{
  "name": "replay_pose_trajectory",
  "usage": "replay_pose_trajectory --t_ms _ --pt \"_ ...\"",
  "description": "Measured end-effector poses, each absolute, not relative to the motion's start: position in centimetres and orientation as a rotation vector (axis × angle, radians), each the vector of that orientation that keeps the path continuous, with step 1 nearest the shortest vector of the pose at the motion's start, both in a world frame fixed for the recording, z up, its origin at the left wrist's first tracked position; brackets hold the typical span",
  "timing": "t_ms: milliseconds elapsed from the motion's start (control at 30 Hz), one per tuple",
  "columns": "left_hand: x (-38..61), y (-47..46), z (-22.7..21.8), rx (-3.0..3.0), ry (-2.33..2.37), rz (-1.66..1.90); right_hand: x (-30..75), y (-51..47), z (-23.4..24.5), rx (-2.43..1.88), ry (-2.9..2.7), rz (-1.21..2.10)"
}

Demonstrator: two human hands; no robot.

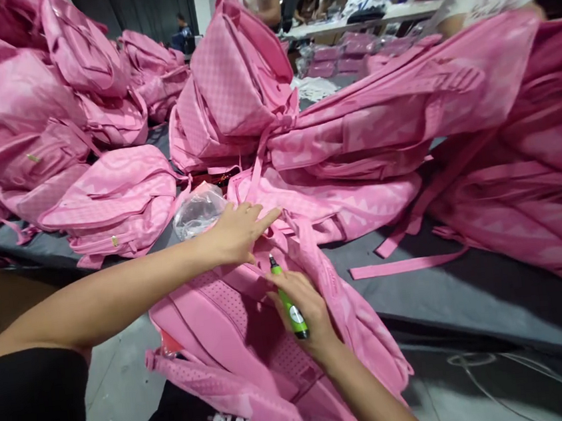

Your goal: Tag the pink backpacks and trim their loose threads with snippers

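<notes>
A pink backpack [231,309] leans from the table's edge toward my lap, its padded, perforated back panel and straps facing me. My left hand [240,231] lies over the top of it, fingers spread and extended, near the upper strap ends. Just below, my right hand [309,308] grips a green marker [288,300] with a black end. The marker's dark tip points up and away from me, close to the bag's top. A shoulder strap [240,395] hangs loose at the lower left.
Many pink backpacks [12,91] pile up at left, with others [372,120] at centre and right on the grey table [419,283]. A clear plastic bag [198,209] sits beyond my left wrist. A cable [489,376] lies on the floor. Other people [485,1] stand behind.
</notes>
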State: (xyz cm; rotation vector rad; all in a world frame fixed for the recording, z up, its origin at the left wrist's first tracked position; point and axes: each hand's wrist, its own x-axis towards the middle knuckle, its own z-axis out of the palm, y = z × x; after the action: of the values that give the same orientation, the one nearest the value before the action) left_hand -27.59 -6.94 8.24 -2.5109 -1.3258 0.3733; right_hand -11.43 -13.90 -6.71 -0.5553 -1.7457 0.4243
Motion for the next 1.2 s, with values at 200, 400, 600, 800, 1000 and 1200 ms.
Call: replay_pose_trajectory --t_ms 200,400,600,800,1000,1200 --pt "-26.9 -5.4 5.6 -2.504 -1.263 0.388 -10.2 -15.0 -7.2 -0.557 -1.904 0.414" --pt "-26.3 -7.3 4.6 -2.455 -1.168 0.364 -9.1 -12.5 -7.8 -0.670 -1.866 0.564" --pt "-25.6 -6.4 3.2 -2.388 -1.176 0.429 -8.9 -11.8 -7.7 -0.794 -1.833 0.722" --pt "-25.8 -6.1 3.1 -2.439 -1.104 0.432 -7.8 -10.4 -7.0 -0.778 -1.863 0.796" --pt "-25.4 -5.4 2.2 -2.388 -1.164 0.582 -7.9 -9.3 -6.4 -0.730 -1.879 1.042" --pt "-25.2 -5.2 2.5 -2.388 -1.175 0.571 -6.8 -8.7 -6.7 -0.849 -1.892 0.925"
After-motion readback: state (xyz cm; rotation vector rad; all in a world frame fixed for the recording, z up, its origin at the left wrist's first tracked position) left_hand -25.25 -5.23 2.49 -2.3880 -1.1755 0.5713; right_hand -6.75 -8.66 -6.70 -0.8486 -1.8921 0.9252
